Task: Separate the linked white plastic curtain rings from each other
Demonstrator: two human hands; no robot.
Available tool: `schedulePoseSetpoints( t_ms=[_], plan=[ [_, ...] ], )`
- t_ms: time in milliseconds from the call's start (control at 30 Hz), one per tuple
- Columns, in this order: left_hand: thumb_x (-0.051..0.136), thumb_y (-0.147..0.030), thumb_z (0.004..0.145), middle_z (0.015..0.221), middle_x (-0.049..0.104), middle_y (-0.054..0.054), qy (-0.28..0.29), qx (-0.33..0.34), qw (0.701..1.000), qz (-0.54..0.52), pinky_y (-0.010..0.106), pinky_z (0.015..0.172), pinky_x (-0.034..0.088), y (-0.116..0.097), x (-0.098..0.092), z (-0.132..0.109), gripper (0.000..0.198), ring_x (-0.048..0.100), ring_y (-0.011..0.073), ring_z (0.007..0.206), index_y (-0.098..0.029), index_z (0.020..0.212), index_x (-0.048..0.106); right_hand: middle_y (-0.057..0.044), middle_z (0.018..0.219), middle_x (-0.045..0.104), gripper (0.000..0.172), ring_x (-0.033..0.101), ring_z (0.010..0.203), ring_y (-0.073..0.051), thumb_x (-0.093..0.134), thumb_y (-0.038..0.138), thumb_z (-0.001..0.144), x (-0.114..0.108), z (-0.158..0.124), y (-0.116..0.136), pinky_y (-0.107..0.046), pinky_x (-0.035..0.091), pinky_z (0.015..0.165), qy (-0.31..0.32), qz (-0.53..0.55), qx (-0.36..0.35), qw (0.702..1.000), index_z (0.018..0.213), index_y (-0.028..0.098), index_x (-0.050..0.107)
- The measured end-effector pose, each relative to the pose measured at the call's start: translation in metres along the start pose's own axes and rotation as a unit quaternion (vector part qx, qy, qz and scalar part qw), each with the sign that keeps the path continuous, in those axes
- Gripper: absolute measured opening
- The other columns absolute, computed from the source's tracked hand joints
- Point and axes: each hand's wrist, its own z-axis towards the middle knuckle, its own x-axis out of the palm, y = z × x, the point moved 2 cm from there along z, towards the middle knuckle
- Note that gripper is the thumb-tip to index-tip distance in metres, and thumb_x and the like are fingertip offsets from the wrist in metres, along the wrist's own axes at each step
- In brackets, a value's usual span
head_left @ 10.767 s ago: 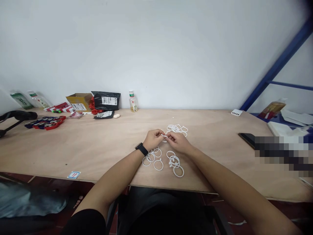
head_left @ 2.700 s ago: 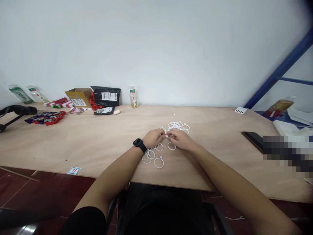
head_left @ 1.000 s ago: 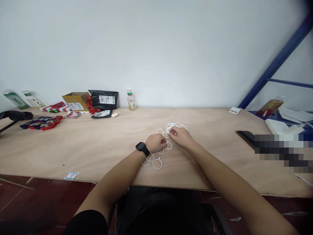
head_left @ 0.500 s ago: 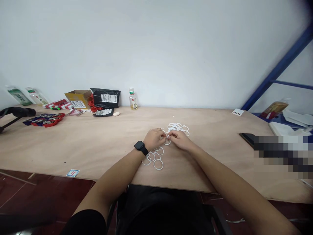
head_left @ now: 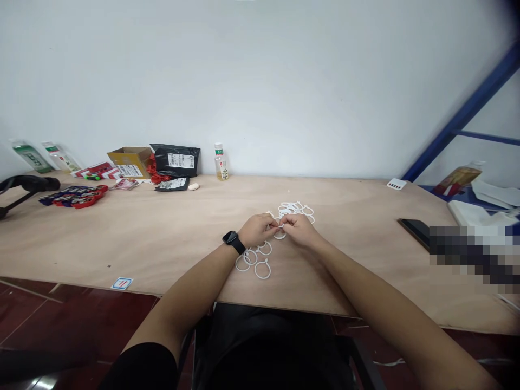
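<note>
Between my two hands is a white plastic ring (head_left: 280, 236), like a curtain ring, its lower curve showing below my fingers. My left hand (head_left: 259, 229), with a black watch on the wrist, pinches it from the left. Fingers of my right hand (head_left: 298, 228) are closed on its top part from the right. The fingertips nearly meet and hide the small tab there. Several loose white rings (head_left: 262, 270) lie nearer me, below my left hand. A pile of similar rings (head_left: 293, 208) lies just beyond my hands.
Along the wall stand a bottle (head_left: 221, 162), a black parcel (head_left: 176, 161) and an open cardboard box (head_left: 130, 162). Red and blue items (head_left: 75, 196) lie at the left. A phone (head_left: 414, 230) and a white power strip (head_left: 396, 184) are on the right. A number card (head_left: 122, 283) marks the front edge.
Both hands stay nearly in place; the fingertips have drawn slightly closer together on the ring. The view has shifted very slightly.
</note>
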Motion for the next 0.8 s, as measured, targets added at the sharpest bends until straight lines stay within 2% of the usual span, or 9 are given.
schedulePoseSetpoints(
  t_ms=[200,300,367,400,500,567,633,733,800],
  plan=[
    [0.056,-0.032,0.088,0.081,0.064,0.004,-0.006,-0.009,1.000,-0.020,0.023,0.070,0.044,0.000,0.001,0.000,0.021,0.057,0.0122,0.073,-0.015,0.082,0.067,0.000,0.063,0.064,0.021,0.057,0.064,-0.015,0.045,0.019,0.070,0.002,0.001,-0.003,-0.025,0.042,0.062,-0.014,-0.001,-0.004,1.000,0.062,0.018,0.064],
    [0.058,-0.036,0.087,0.088,0.065,0.004,-0.011,-0.012,1.000,-0.026,0.024,0.073,0.045,0.006,-0.007,0.000,0.024,0.057,0.0116,0.073,-0.016,0.096,0.068,-0.001,0.066,0.066,0.023,0.058,0.063,-0.016,0.047,0.019,0.073,-0.004,0.000,-0.005,-0.026,0.044,0.062,-0.062,-0.038,-0.007,0.997,0.077,0.018,0.070],
    [0.064,-0.041,0.082,0.097,0.065,0.005,-0.008,-0.031,0.999,-0.027,0.025,0.075,0.045,0.012,-0.016,-0.002,0.037,0.057,0.0122,0.075,-0.017,0.111,0.065,-0.003,0.075,0.069,0.027,0.059,0.067,-0.017,0.049,0.020,0.077,-0.012,0.000,-0.004,-0.028,0.046,0.067,-0.108,-0.090,-0.023,0.990,0.093,0.019,0.071],
    [0.067,-0.042,0.079,0.097,0.065,0.005,0.013,-0.040,0.999,-0.025,0.025,0.076,0.046,0.015,-0.020,-0.003,0.041,0.058,0.0131,0.078,-0.017,0.110,0.065,-0.004,0.083,0.070,0.030,0.061,0.071,-0.017,0.049,0.021,0.080,-0.016,-0.001,-0.004,-0.029,0.047,0.071,-0.124,-0.120,-0.033,0.984,0.101,0.019,0.070],
    [0.073,-0.044,0.069,0.090,0.066,0.004,0.109,-0.070,0.991,-0.007,0.025,0.075,0.045,0.021,-0.026,-0.007,0.036,0.060,0.0154,0.080,-0.017,0.092,0.071,-0.008,0.112,0.067,0.034,0.062,0.086,-0.019,0.050,0.021,0.083,-0.024,-0.001,-0.005,-0.032,0.047,0.080,-0.131,-0.193,-0.050,0.971,0.113,0.021,0.067],
    [0.074,-0.041,0.066,0.085,0.067,0.004,0.155,-0.075,0.985,-0.001,0.024,0.071,0.045,0.021,-0.024,-0.009,0.030,0.060,0.0153,0.077,-0.017,0.083,0.071,-0.008,0.119,0.064,0.034,0.061,0.094,-0.020,0.051,0.020,0.083,-0.024,-0.002,-0.006,-0.032,0.047,0.082,-0.117,-0.208,-0.058,0.969,0.114,0.022,0.066],
    [0.070,-0.038,0.068,0.078,0.066,0.002,0.178,-0.078,0.981,0.011,0.022,0.065,0.042,0.021,-0.018,-0.009,0.023,0.058,0.0136,0.070,-0.016,0.075,0.070,-0.007,0.111,0.067,0.029,0.062,0.094,-0.020,0.052,0.020,0.083,-0.020,-0.004,-0.002,-0.032,0.047,0.082,-0.079,-0.193,-0.091,0.974,0.107,0.022,0.068],
    [0.060,-0.031,0.074,0.068,0.064,0.001,0.163,-0.092,0.982,0.033,0.022,0.058,0.038,0.021,-0.010,-0.008,0.019,0.054,0.0111,0.060,-0.015,0.067,0.067,-0.005,0.094,0.070,0.024,0.063,0.087,-0.018,0.051,0.016,0.081,-0.007,-0.009,0.008,-0.031,0.047,0.080,0.021,-0.155,-0.162,0.974,0.094,0.022,0.070],
    [0.057,-0.028,0.075,0.065,0.063,0.000,0.150,-0.096,0.984,0.029,0.021,0.057,0.036,0.022,-0.007,-0.007,0.018,0.051,0.0103,0.057,-0.015,0.066,0.065,-0.004,0.093,0.070,0.026,0.063,0.087,-0.018,0.052,0.013,0.077,0.001,-0.013,0.016,-0.030,0.047,0.079,0.081,-0.139,-0.191,0.968,0.093,0.023,0.069]
  ],
)
